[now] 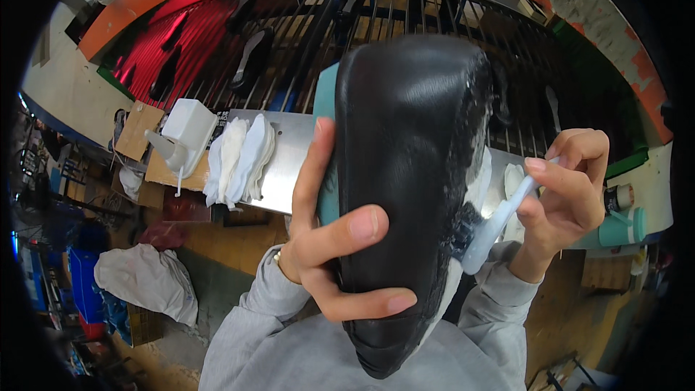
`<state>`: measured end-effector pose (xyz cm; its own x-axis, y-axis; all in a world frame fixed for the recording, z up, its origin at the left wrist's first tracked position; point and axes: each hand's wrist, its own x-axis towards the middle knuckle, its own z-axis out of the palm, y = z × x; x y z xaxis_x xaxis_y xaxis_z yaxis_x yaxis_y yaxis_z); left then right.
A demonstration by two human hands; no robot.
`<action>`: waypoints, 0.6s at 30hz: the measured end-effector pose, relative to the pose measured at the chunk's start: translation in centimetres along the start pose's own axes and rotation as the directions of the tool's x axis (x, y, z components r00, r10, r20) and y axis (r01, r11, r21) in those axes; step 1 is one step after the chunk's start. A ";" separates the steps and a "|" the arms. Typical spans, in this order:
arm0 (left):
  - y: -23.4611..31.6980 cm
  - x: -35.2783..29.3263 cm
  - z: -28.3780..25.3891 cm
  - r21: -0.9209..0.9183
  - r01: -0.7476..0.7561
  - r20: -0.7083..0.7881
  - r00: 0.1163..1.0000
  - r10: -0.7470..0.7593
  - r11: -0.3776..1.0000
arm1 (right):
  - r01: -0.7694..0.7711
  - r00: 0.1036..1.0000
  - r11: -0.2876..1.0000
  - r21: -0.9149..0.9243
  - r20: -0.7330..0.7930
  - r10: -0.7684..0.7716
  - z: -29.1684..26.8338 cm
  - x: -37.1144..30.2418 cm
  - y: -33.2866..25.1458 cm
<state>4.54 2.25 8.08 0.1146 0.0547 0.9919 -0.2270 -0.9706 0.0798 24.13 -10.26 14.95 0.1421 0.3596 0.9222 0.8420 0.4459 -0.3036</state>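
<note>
A black leather shoe upper (405,145) on a teal last (329,83) stands close in front of me, with its narrow end pointing down toward my body. My left hand (326,239) grips it from the left, fingers spread across the black leather. On the other side, my right hand (572,188) pinches the thin end of a brush with a pale blue handle (496,228). Its dark bristles (463,226) touch the shoe's right edge, where whitish smears run along the leather. The shoe's far side is hidden.
Behind stretches a conveyor of metal rods (304,18) carrying several dark shoes, red-lit at left. On the front ledge (286,174) lie pale shoe-shaped pads (242,159) beside a white nozzled container (192,130). A turquoise cup (630,228) stands right; a white sack (148,279) lies lower left.
</note>
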 end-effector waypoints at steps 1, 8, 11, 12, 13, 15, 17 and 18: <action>0.1 0.1 -0.1 0.000 0.014 0.000 1.000 -0.014 1.000 | 0.007 1.000 1.000 0.016 0.016 -0.007 0.0 -0.1 0.1; 0.2 0.4 -0.5 -0.002 0.115 -0.013 0.993 -0.115 0.993 | 0.000 0.998 0.997 0.080 0.058 -0.005 0.4 -1.3 0.2; 0.2 0.4 -0.5 0.001 0.148 -0.022 0.989 -0.148 0.989 | 0.002 0.996 0.995 0.101 0.093 -0.011 0.3 -1.7 0.3; 0.2 0.5 -0.5 0.002 0.156 -0.024 0.987 -0.156 0.988 | -0.008 0.994 0.993 0.121 0.108 -0.005 0.3 -1.9 0.3; 0.1 0.5 -0.5 0.005 0.166 -0.029 0.986 -0.165 0.986 | -0.017 0.992 0.991 0.136 0.123 0.000 0.2 -2.0 0.3; 0.1 0.6 -0.5 0.006 0.183 -0.038 0.982 -0.183 0.983 | -0.032 0.988 0.986 0.165 0.156 0.006 0.1 -2.4 0.4; 0.0 0.5 -0.6 0.014 0.201 -0.054 0.978 -0.200 0.979 | -0.039 0.982 0.981 0.190 0.191 0.002 -0.1 -2.7 0.7; 0.0 0.5 -0.6 0.020 0.210 -0.062 0.976 -0.208 0.978 | -0.098 0.985 0.983 0.155 0.153 0.074 0.1 -2.9 0.5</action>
<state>3.99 2.46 8.66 0.0995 0.2701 0.9577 -0.1784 -0.9420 0.2842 24.06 -10.97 12.08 0.1225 0.5131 0.8495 0.7332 0.5301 -0.4260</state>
